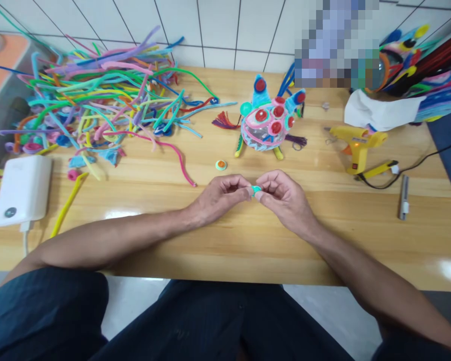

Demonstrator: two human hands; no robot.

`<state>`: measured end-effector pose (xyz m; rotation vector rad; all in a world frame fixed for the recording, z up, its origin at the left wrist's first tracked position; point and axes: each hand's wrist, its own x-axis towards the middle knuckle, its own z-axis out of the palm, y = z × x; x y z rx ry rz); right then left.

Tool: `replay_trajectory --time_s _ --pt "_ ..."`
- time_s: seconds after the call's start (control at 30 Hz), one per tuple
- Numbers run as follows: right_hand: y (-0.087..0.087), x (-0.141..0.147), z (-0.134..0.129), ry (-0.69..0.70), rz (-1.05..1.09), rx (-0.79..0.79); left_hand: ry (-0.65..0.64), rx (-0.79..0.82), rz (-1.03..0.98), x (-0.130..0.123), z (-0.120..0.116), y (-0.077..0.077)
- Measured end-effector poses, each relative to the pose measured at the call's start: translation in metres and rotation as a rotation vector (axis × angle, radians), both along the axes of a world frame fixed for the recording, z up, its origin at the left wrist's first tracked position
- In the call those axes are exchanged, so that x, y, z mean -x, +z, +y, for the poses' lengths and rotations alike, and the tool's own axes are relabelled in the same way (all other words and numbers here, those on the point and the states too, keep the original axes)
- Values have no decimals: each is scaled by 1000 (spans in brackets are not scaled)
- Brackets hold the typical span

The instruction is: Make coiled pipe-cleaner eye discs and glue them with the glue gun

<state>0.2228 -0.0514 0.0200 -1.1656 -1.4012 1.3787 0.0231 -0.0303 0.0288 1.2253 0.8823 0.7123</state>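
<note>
A small teal coil (256,189), seemingly of pipe cleaner, is pinched between my two hands above the front part of the table. My left hand (225,195) grips its left side with thumb and fingertips. On its other side, the thumb and index finger of my right hand (285,200) hold it too. Beyond my hands stands a colourful pipe-cleaner creature (265,123) with red discs, blue ears, a teal ball and yellow-green legs. A small round orange and pale-green piece (221,165) lies just past my left hand.
A heap of coloured pipe cleaners (108,100) covers the back left, near a white power bank (22,190). To the right lie a yellow glue gun (357,143) with its cord and a utility knife (404,198). White paper (379,111) and pipe-cleaner bundles (436,93) occupy the back right.
</note>
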Motion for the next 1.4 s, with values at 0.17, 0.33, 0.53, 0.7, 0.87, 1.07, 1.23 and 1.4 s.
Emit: replay_trajectory --time_s 0.17,0.33,0.53,0.7,0.87,1.07,1.23,1.4 --pt "5 -4 1 129 -47 4 -82 16 -4 2 4 0" --pt "8 -5 0 150 -127 -28 -81 15 7 2 5 -3" --pt "4 4 -5 75 -164 -120 50 -37 -33 -2 -2 -9" --pt "5 10 -6 47 -204 -167 116 -58 -33 -3 -7 -11" --pt "6 9 -6 92 -166 -135 108 -40 -36 -2 -7 -10" --pt "2 3 -3 49 -106 -52 11 12 -28 -1 1 -4" --pt "7 -1 1 20 -161 -47 -26 9 31 0 8 -1" --pt "9 -6 5 7 -197 -32 -46 -52 66 0 6 -3"
